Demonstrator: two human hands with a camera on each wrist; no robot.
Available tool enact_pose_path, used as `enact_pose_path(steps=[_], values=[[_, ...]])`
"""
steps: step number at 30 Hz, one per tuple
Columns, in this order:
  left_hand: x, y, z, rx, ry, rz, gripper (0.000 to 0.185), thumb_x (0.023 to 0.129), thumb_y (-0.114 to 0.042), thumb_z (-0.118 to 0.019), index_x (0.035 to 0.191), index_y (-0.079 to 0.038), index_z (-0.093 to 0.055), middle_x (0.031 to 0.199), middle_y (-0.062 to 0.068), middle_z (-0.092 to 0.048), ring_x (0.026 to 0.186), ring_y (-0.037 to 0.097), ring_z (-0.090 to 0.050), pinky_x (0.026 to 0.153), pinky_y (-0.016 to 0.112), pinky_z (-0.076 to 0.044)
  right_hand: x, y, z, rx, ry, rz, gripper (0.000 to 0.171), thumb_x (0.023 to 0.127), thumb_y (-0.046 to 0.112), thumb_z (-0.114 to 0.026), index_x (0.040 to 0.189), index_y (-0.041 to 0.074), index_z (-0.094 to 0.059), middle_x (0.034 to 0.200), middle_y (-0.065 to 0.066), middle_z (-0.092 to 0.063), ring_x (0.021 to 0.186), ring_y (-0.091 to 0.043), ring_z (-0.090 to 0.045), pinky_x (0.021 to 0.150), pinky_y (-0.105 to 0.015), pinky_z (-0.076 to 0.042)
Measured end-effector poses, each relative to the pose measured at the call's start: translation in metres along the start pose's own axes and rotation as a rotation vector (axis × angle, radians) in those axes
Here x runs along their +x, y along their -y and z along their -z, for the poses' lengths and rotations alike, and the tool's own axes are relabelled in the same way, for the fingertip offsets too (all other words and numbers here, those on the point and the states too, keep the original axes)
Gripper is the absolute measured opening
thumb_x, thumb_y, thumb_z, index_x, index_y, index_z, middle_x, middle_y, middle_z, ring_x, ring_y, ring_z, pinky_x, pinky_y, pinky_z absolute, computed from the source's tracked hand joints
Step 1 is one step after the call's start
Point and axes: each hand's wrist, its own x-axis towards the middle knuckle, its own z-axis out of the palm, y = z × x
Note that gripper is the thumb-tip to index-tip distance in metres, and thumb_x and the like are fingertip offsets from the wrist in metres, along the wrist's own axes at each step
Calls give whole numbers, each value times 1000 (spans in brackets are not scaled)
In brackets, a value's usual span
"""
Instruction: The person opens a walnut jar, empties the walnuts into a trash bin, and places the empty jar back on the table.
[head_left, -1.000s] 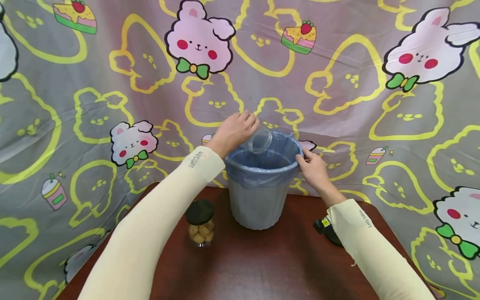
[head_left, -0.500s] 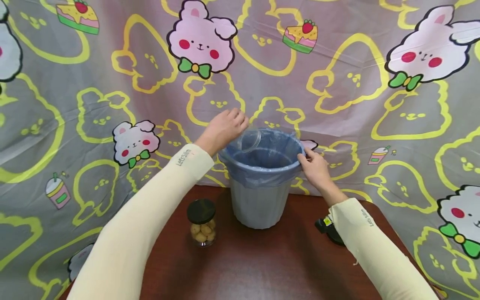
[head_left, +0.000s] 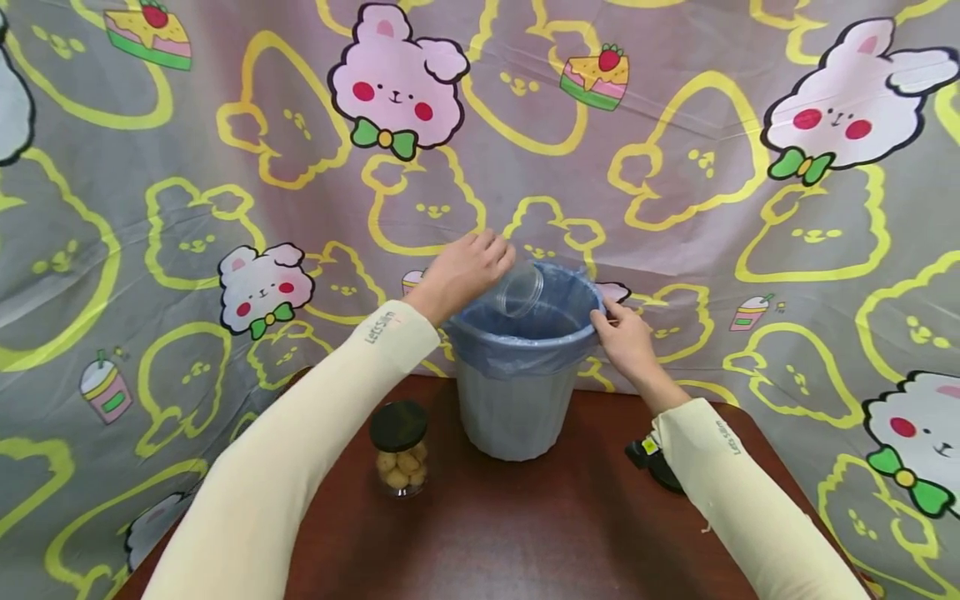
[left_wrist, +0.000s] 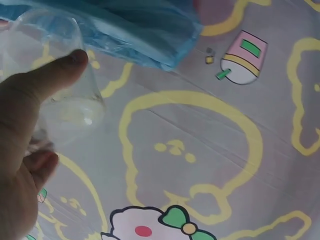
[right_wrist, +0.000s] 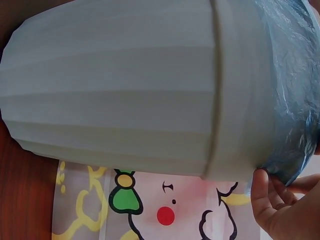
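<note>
A clear plastic cup is held tilted on its side over the mouth of a grey waste bin, its open end turned toward the inside of the bin. The cup is gripped by the left hand, whose thumb and fingers are curled round its wall; in the left wrist view the thumb is seen pressed along the cup's side, with the other fingers wrapped behind it. The cup is seen to be empty.

The bin is lined with a blue plastic bag, the edge of which is folded down over the rim. The right side of that rim is held by the right hand: the bag's edge is pinched between thumb and fingertips, as the right wrist view shows from below.

The bin is set at the far middle of a dark brown worktop. To the left of the bin, just apart from it, a glass jar with a black lid is placed upright, filled with small round biscuits. At the right, a black object is partly hidden behind the right sleeve. A cartoon-printed cloth is hung behind the worktop.
</note>
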Motion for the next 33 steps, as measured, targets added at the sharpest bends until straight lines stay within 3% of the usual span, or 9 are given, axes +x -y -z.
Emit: enact_pose_path(steps=[5, 10, 13, 18, 24, 28, 33], values=[[6, -1, 4, 25, 53, 101, 33, 94, -3, -54, 126, 0, -51, 119, 15, -55, 108, 29, -53, 90, 35, -45, 0, -1, 0, 0, -1, 2, 60, 98, 36, -42, 146, 1, -31, 132, -26, -42, 117, -38, -48, 89, -50, -44], [4, 1, 6, 34, 91, 149, 27, 95, -1, -50, 121, -2, -55, 114, 14, -57, 100, 29, -54, 86, 36, -45, 0, -1, -1, 0, -1, 15, 60, 98, 37, -40, 146, 1, -31, 133, -26, -41, 117, -38, -48, 90, -51, -43], [0, 3, 4, 28, 107, 125, 27, 96, -1, -48, 122, -2, -55, 114, 14, -57, 101, 29, -54, 87, 36, -44, 0, -2, -1, 5, -7, 11, 59, 98, 36, -41, 146, 1, -32, 132, -26, -42, 116, -37, -49, 89, -50, -43], [-6, 4, -3, 37, 109, 25, 35, 95, -3, -54, 129, -2, -50, 120, 14, -54, 109, 28, -53, 91, 36, -44, 0, -1, -2, 11, -8, -1, 58, 99, 34, -42, 146, 1, -31, 132, -26, -42, 116, -37, -49, 89, -50, -44], [-3, 0, -7, 5, 16, -23, 34, 94, -1, -54, 128, -1, -50, 120, 14, -55, 110, 28, -52, 92, 35, -44, -1, 1, -2, -5, -16, 1, 58, 98, 35, -42, 145, 0, -33, 131, -26, -43, 117, -38, -48, 90, -49, -44], [5, -3, -5, -14, 12, 42, 34, 95, -1, -51, 129, 0, -50, 120, 15, -56, 109, 29, -53, 90, 36, -45, -2, 0, -2, 0, -10, 3, 59, 99, 36, -41, 146, 1, -32, 131, -26, -43, 116, -37, -49, 88, -49, -44], [10, -2, 0, -7, 83, 165, 29, 96, -2, -48, 125, 0, -53, 118, 16, -56, 105, 29, -54, 87, 36, -45, -2, -1, -2, -1, -12, 14, 60, 98, 38, -40, 146, 2, -31, 133, -25, -42, 116, -36, -49, 89, -49, -44]])
